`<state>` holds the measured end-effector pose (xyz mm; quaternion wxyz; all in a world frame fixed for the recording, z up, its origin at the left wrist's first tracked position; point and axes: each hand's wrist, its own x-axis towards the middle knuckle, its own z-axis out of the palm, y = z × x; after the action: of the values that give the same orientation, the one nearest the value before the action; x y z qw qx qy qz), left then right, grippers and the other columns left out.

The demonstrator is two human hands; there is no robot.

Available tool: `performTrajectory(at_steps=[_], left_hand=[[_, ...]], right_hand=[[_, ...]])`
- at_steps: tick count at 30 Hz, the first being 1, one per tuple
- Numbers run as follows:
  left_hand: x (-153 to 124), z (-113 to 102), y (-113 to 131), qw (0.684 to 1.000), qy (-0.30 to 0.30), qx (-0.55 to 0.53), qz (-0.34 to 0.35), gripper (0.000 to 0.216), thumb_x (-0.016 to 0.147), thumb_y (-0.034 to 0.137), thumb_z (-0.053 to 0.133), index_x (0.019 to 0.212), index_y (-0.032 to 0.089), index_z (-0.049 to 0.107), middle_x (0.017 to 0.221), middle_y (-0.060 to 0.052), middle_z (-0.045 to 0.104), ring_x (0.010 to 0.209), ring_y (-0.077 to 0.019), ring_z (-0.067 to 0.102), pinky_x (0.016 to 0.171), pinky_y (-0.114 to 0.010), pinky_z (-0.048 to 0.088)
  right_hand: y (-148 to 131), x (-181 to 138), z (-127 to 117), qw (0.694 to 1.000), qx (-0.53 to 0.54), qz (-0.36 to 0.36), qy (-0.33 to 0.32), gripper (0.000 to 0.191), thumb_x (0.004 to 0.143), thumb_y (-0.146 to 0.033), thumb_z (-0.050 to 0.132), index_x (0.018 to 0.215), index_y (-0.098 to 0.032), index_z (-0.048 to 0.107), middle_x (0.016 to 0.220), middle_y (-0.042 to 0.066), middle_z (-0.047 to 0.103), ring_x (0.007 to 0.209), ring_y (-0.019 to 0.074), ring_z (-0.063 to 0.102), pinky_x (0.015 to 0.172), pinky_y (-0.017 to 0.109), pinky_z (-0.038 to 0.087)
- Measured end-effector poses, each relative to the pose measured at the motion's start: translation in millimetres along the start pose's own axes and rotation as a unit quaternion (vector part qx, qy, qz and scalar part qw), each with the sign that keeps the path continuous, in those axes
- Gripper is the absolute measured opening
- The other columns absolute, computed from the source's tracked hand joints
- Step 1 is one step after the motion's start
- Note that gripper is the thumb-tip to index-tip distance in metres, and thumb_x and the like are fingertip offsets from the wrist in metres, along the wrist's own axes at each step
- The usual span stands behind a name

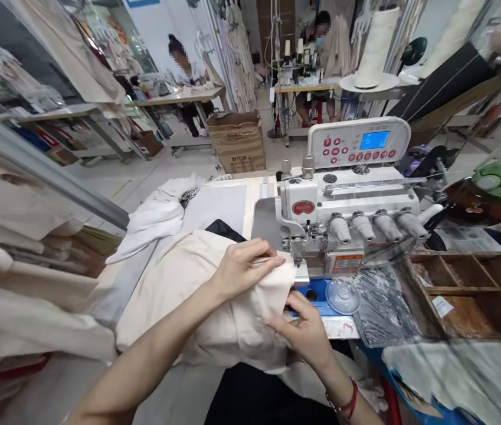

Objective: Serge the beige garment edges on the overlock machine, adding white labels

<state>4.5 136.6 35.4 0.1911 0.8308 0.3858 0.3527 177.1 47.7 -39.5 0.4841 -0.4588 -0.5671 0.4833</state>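
A cream fabric piece [197,283] lies bunched on the sewing table in front of a white overlock sewing machine [351,200]. My left hand [241,265] rests on top of the fabric, fingers closed on its edge right by the presser foot [298,255]. My right hand [303,327] grips the same fabric from below at its near edge, just left of the machine's blue front plate [316,289]. A red cord bracelet sits on my right wrist.
A wooden compartment tray [471,289] stands right of the machine. White cloth [157,215] is piled at the table's far left, with stacked cream fabric [20,307] beside it. A cardboard box [238,141] sits on the floor behind. Two people work at far tables.
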Motion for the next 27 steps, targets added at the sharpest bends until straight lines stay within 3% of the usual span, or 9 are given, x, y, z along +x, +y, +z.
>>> performTrajectory(at_steps=[2, 5, 10, 16, 19, 22, 24, 27], left_hand=[[-1, -8, 3, 0.998, -0.039, -0.004, -0.046, 0.027, 0.095, 0.036, 0.065, 0.076, 0.018, 0.064, 0.068, 0.003, 0.067, 0.061, -0.0088, 0.059, 0.058, -0.018, 0.043], [-3, -15, 6, 0.995, -0.048, 0.000, -0.090, 0.028, 0.096, 0.036, 0.061, 0.075, 0.018, 0.060, 0.068, 0.004, 0.065, 0.060, -0.0084, 0.057, 0.057, -0.018, 0.041], [-6, -13, 7, 0.995, -0.023, 0.019, -0.098, 0.027, 0.097, 0.033, 0.060, 0.074, 0.018, 0.057, 0.067, 0.004, 0.063, 0.060, -0.0082, 0.055, 0.058, -0.019, 0.040], [-6, -8, 2, 0.993, -0.013, 0.048, -0.105, 0.027, 0.097, 0.036, 0.059, 0.077, 0.019, 0.058, 0.067, 0.005, 0.060, 0.059, -0.0092, 0.053, 0.059, -0.020, 0.042], [-7, -5, 0, 0.993, 0.012, 0.102, -0.056, 0.019, 0.099, 0.033, 0.057, 0.087, 0.019, 0.063, 0.083, -0.001, 0.067, 0.077, -0.0144, 0.062, 0.070, -0.025, 0.050], [-16, -2, 5, 0.981, 0.039, 0.181, 0.061, 0.017, 0.099, 0.021, 0.052, 0.099, 0.020, 0.070, 0.104, -0.008, 0.071, 0.097, -0.0200, 0.064, 0.086, -0.033, 0.053], [-27, 2, 14, 0.969, 0.028, 0.213, 0.125, 0.029, 0.097, 0.011, 0.046, 0.111, 0.020, 0.070, 0.107, -0.008, 0.073, 0.096, -0.0199, 0.065, 0.093, -0.037, 0.053], [-40, 14, 29, 0.961, -0.009, 0.240, 0.135, 0.049, 0.094, 0.004, 0.039, 0.136, 0.017, 0.059, 0.117, -0.011, 0.074, 0.110, -0.0217, 0.066, 0.108, -0.045, 0.048]], right_hand=[[-1, 2, 6, 0.999, -0.038, -0.021, 0.000, 0.012, 0.087, -0.031, 0.073, 0.086, -0.022, 0.080, 0.087, 0.005, 0.070, 0.082, 0.0205, 0.065, 0.071, 0.028, 0.054], [-4, 5, 9, 0.995, -0.072, -0.069, 0.010, 0.027, 0.089, -0.030, 0.071, 0.063, -0.022, 0.072, 0.070, 0.002, 0.064, 0.075, 0.0204, 0.060, 0.069, 0.030, 0.049], [-10, 3, 7, 0.994, 0.000, -0.107, 0.019, 0.027, 0.092, -0.028, 0.069, 0.065, -0.023, 0.070, 0.069, 0.002, 0.069, 0.079, 0.0220, 0.064, 0.077, 0.034, 0.051], [-13, 1, 12, 0.997, 0.013, -0.061, 0.041, 0.034, 0.092, -0.033, 0.070, 0.060, -0.022, 0.065, 0.060, 0.000, 0.059, 0.057, 0.0166, 0.054, 0.054, 0.029, 0.043], [-10, 1, 17, 0.998, 0.029, -0.042, 0.047, 0.034, 0.091, -0.033, 0.070, 0.060, -0.021, 0.066, 0.061, 0.001, 0.059, 0.057, 0.0155, 0.053, 0.052, 0.028, 0.040], [-5, -9, 18, 0.997, 0.046, -0.035, 0.060, 0.035, 0.090, -0.034, 0.071, 0.059, -0.020, 0.066, 0.061, 0.000, 0.057, 0.057, 0.0155, 0.053, 0.053, 0.028, 0.039], [-3, -19, 15, 0.996, 0.049, -0.025, 0.072, 0.037, 0.091, -0.037, 0.072, 0.059, -0.021, 0.066, 0.062, 0.000, 0.056, 0.057, 0.0154, 0.051, 0.053, 0.028, 0.038], [-1, -30, 6, 0.995, 0.039, -0.019, 0.086, 0.035, 0.093, -0.040, 0.072, 0.062, -0.021, 0.069, 0.066, 0.001, 0.057, 0.059, 0.0157, 0.051, 0.052, 0.027, 0.037]])
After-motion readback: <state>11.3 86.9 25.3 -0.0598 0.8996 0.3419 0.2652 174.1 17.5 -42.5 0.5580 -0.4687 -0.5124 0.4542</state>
